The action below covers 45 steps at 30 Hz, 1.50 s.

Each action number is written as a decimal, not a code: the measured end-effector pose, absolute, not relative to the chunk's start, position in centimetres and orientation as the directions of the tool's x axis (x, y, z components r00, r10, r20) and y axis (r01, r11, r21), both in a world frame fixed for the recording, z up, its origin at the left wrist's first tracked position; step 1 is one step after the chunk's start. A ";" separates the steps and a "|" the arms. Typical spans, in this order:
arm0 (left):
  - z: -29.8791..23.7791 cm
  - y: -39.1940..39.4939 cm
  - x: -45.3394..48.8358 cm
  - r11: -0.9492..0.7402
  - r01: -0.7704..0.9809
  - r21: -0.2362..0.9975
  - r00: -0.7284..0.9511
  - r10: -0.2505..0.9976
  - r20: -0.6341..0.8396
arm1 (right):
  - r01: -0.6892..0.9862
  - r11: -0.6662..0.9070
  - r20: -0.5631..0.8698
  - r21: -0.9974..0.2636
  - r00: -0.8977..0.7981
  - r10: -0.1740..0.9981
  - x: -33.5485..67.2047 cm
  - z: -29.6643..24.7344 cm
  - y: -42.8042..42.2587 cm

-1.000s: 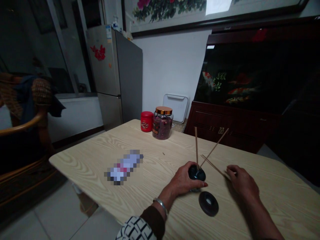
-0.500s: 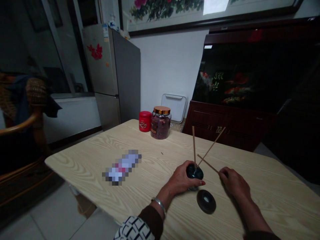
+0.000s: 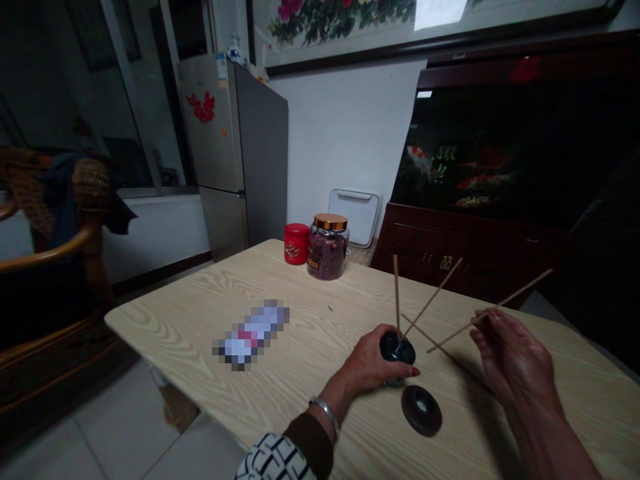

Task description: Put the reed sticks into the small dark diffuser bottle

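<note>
My left hand (image 3: 367,363) is wrapped round a small dark round holder (image 3: 397,348) on the wooden table (image 3: 300,373). Two thin sticks (image 3: 396,293) stand up out of the holder, one upright and one leaning right. My right hand (image 3: 510,357) is raised a little above the table and pinches another thin stick (image 3: 493,310), which slants up to the right. One more stick (image 3: 425,335) lies on the table between the hands. A dark round lid with a pale centre (image 3: 421,409) lies just in front of the holder.
A blurred flat packet (image 3: 250,333) lies at the table's left middle. A red tin (image 3: 296,243) and a glass jar with a copper lid (image 3: 327,246) stand at the far edge. Behind are a fridge (image 3: 235,153), a fish tank (image 3: 500,153) on a dark cabinet, and a wooden chair (image 3: 45,253) at left.
My right hand has picked a stick up off the table and lifted it, its tip now pointing up to the right. My left hand has stayed on the holder.
</note>
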State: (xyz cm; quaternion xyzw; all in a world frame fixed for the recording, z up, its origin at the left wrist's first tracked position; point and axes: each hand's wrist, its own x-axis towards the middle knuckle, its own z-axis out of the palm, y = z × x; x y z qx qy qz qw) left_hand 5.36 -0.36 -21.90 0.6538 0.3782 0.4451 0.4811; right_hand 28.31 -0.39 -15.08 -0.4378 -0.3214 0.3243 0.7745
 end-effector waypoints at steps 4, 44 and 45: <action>-21.9 -0.4 5.4 -0.244 0.048 0.969 0.328 0.920 0.215 | -0.274 0.440 0.225 -0.855 0.568 0.792 26.6 -14.3 -1.1; -22.0 -0.3 5.4 -0.262 0.063 0.963 0.321 0.919 0.229 | 0.974 -0.111 0.251 -0.197 0.159 0.955 32.1 -23.0 1.0; -22.0 -0.3 5.5 -0.259 0.064 0.964 0.321 0.920 0.226 | 0.975 -0.113 0.247 -0.192 0.160 0.956 32.0 -22.9 1.0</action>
